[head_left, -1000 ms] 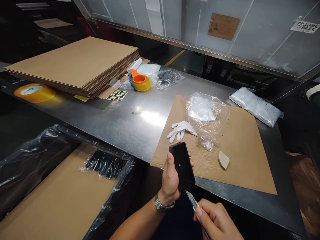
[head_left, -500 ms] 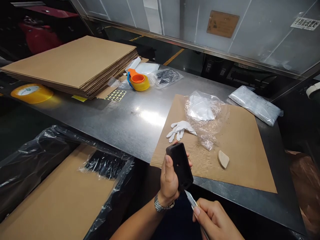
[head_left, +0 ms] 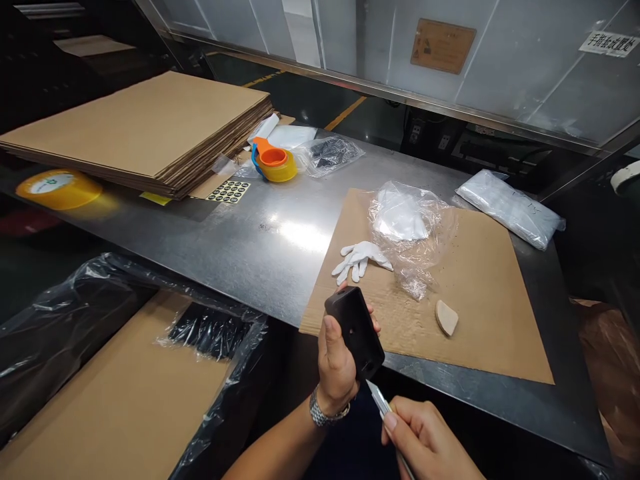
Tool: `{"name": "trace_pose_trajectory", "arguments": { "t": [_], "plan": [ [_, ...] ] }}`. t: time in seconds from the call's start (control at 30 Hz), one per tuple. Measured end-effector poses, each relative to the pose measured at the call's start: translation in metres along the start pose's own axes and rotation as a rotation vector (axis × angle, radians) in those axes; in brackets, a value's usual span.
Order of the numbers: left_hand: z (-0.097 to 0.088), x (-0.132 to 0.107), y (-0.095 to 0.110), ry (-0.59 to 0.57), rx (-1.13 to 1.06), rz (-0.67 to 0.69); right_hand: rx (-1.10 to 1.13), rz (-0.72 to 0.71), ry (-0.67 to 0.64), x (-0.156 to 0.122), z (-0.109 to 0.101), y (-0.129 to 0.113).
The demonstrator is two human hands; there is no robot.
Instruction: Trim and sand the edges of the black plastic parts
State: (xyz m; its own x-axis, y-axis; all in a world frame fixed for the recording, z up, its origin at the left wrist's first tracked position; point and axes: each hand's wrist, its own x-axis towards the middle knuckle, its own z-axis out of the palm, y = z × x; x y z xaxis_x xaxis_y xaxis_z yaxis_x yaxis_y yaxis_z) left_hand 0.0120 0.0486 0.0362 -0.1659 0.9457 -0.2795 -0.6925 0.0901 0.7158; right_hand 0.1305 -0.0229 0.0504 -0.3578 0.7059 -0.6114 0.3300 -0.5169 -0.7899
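My left hand [head_left: 337, 363] is wrapped round a black oblong plastic part [head_left: 355, 331] with a small hole in its face, held upright over the near edge of the steel table [head_left: 240, 240]. My right hand [head_left: 425, 443] pinches a thin metal blade [head_left: 377, 398] whose tip touches the part's lower end. Just beyond lie a cardboard sheet [head_left: 480, 293], a white glove [head_left: 361, 258], a crumpled clear plastic bag [head_left: 407, 230] and a small beige wedge [head_left: 446, 317].
A stack of flat cardboard [head_left: 145, 127] sits far left, with a yellow tape roll [head_left: 57, 189], an orange tape dispenser [head_left: 274, 162], a sticker sheet [head_left: 229, 192] and bagged items [head_left: 510, 208]. A plastic-lined box holding cardboard [head_left: 115, 387] stands at lower left.
The black part and my left hand have drifted slightly left and tilted a little. The blade stays at the part's lower end.
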Motion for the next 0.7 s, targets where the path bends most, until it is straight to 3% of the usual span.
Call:
{"name": "trace_pose_trajectory", "arguments": {
  "t": [0.23, 0.7],
  "plan": [
    [0.0014, 0.0004, 0.0011, 0.04, -0.05, -0.005, 0.061, 0.001, -0.013, 0.0011, -0.0018, 0.002],
    [-0.0018, 0.0001, 0.0001, 0.015, -0.056, 0.002, -0.16, -0.044, 0.026, -0.002, -0.0064, -0.003]
  ]
}}
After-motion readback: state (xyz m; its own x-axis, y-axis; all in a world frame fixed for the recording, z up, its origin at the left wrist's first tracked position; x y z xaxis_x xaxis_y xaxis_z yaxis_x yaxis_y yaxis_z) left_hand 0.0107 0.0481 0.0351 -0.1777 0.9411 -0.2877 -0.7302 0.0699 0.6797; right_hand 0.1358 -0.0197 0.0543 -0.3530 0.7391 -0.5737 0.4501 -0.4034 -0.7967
